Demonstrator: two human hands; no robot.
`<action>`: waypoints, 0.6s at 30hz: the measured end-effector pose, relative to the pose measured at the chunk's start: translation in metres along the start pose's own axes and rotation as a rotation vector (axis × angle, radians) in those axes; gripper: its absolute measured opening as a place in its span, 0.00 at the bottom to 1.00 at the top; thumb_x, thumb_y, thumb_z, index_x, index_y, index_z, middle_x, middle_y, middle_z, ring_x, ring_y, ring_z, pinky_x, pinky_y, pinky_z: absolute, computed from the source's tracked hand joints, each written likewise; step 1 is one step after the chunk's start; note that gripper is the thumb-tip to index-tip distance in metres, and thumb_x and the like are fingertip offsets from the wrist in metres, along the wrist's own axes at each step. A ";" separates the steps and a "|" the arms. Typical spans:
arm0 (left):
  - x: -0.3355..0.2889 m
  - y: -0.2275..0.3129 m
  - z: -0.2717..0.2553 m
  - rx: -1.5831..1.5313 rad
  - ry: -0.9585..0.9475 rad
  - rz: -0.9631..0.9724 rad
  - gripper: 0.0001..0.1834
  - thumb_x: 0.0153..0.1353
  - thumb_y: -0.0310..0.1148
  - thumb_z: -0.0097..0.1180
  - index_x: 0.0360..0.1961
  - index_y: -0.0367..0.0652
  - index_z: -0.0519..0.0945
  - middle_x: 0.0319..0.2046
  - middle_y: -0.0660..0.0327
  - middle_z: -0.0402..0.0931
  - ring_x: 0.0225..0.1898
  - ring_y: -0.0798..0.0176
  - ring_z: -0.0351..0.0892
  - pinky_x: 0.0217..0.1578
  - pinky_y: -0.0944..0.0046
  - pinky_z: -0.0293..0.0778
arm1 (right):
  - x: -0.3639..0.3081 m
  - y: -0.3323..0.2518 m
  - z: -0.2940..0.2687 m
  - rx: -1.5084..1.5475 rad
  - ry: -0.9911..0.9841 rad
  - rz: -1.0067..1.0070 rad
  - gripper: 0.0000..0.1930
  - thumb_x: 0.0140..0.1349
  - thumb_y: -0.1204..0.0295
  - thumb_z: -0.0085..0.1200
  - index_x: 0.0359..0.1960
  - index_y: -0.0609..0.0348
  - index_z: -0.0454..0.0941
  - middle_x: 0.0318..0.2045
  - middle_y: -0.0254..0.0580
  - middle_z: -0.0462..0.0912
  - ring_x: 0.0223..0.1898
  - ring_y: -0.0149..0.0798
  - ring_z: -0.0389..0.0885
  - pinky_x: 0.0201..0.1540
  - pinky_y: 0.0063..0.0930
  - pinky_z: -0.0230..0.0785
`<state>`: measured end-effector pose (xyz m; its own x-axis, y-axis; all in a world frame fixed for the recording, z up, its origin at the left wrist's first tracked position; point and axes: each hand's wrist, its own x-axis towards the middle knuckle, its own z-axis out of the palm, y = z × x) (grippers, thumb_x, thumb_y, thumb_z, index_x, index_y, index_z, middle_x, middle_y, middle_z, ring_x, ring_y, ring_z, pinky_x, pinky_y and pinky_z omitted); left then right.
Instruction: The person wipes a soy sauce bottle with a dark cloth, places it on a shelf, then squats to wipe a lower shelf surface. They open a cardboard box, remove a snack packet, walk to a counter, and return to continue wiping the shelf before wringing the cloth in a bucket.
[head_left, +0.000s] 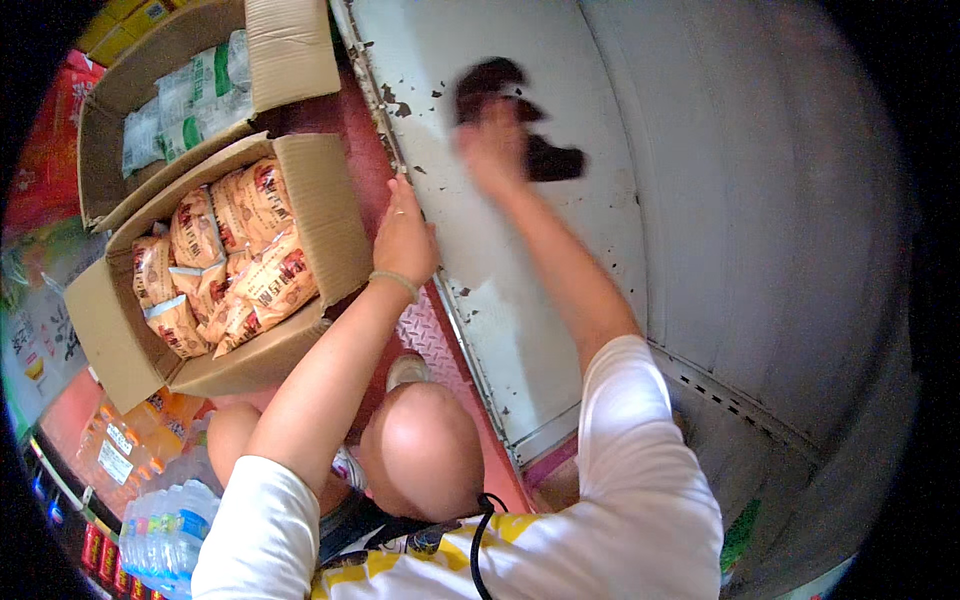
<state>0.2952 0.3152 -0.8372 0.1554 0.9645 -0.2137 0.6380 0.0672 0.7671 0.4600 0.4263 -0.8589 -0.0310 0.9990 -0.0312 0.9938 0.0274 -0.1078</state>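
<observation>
My right hand (492, 150), smeared by motion, is on a black cloth (555, 160) that lies crumpled on a white metal shelf (500, 240). Part of the cloth spreads out above and beside the fingers. To the left, my left hand (405, 235) rests against the shelf's front edge, fingers stretched along it, holding nothing. Chipped paint and dark specks mark the shelf near that edge. Just left of my left hand stands an open cardboard box (345, 215) full of orange-beige snack packets (255, 265).
Behind it, another open carton (290, 50) holds clear-and-green plastic packs (205, 95). Shrink-wrapped water bottles (165, 535), orange drink bottles (125, 445) and red cans (95, 550) stand at lower left. A grey panel (760, 200) rises beyond the shelf. My bent knee (425, 450) is close to its edge.
</observation>
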 end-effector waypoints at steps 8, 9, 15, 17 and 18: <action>0.001 0.009 -0.019 0.010 -0.131 -0.124 0.38 0.54 0.26 0.50 0.62 0.28 0.46 0.60 0.35 0.51 0.58 0.40 0.60 0.56 0.53 0.60 | 0.014 0.084 -0.033 0.298 0.270 0.271 0.22 0.60 0.60 0.42 0.52 0.59 0.70 0.53 0.56 0.68 0.55 0.55 0.64 0.57 0.44 0.56; -0.001 0.013 -0.016 0.040 -0.097 -0.066 0.38 0.54 0.26 0.50 0.62 0.28 0.45 0.61 0.35 0.50 0.58 0.39 0.60 0.56 0.53 0.61 | -0.015 0.145 -0.026 0.105 0.298 0.347 0.23 0.61 0.59 0.41 0.52 0.62 0.69 0.54 0.57 0.67 0.56 0.57 0.63 0.58 0.46 0.54; 0.002 -0.007 -0.009 0.017 -0.084 -0.116 0.39 0.54 0.26 0.49 0.63 0.28 0.42 0.61 0.33 0.47 0.59 0.38 0.58 0.58 0.55 0.58 | -0.238 0.226 0.005 -0.027 0.134 1.040 0.30 0.65 0.55 0.31 0.62 0.66 0.54 0.63 0.56 0.53 0.64 0.56 0.50 0.65 0.48 0.39; 0.000 -0.007 0.007 0.037 0.047 0.046 0.40 0.54 0.24 0.50 0.63 0.29 0.40 0.56 0.32 0.55 0.56 0.38 0.62 0.56 0.55 0.60 | -0.258 0.234 0.012 -0.150 0.208 1.392 0.26 0.63 0.57 0.35 0.56 0.64 0.62 0.57 0.54 0.62 0.59 0.53 0.57 0.59 0.47 0.46; 0.001 -0.013 0.012 0.066 0.126 0.110 0.41 0.55 0.23 0.50 0.63 0.29 0.39 0.54 0.31 0.59 0.55 0.38 0.64 0.55 0.55 0.62 | -0.223 0.225 0.006 -0.246 -0.018 1.208 0.22 0.62 0.58 0.38 0.50 0.62 0.68 0.52 0.52 0.67 0.56 0.52 0.62 0.52 0.47 0.53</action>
<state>0.2961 0.3119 -0.8542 0.1334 0.9898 -0.0498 0.6708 -0.0531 0.7397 0.6897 0.2092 -0.8822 0.9219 0.3874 0.0055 0.3794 -0.9056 0.1895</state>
